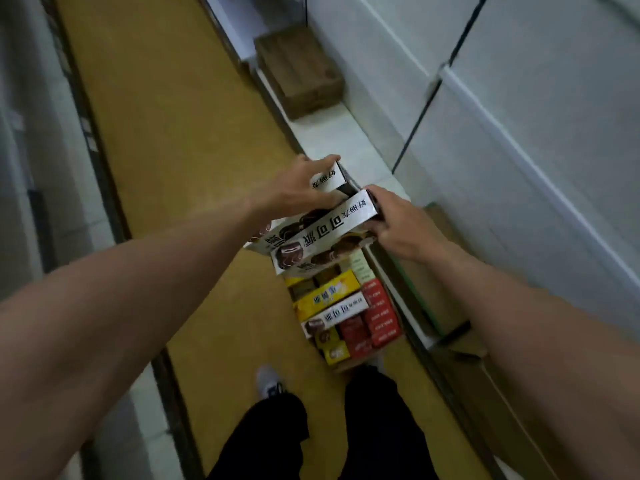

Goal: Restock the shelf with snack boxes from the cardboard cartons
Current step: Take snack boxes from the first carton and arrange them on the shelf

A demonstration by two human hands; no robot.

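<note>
head view: the left hand (298,188) grips the far white snack box (327,180) while the right hand (398,230) clamps the end of the near white snack box (332,237), both held above the floor (166,133). below them an open cardboard carton (346,317) holds yellow, white and red boxes, just beside the white shelf (363,147).

Both arms outstretched; left hand (298,188) and right hand (398,223) curled, each gripping
</note>
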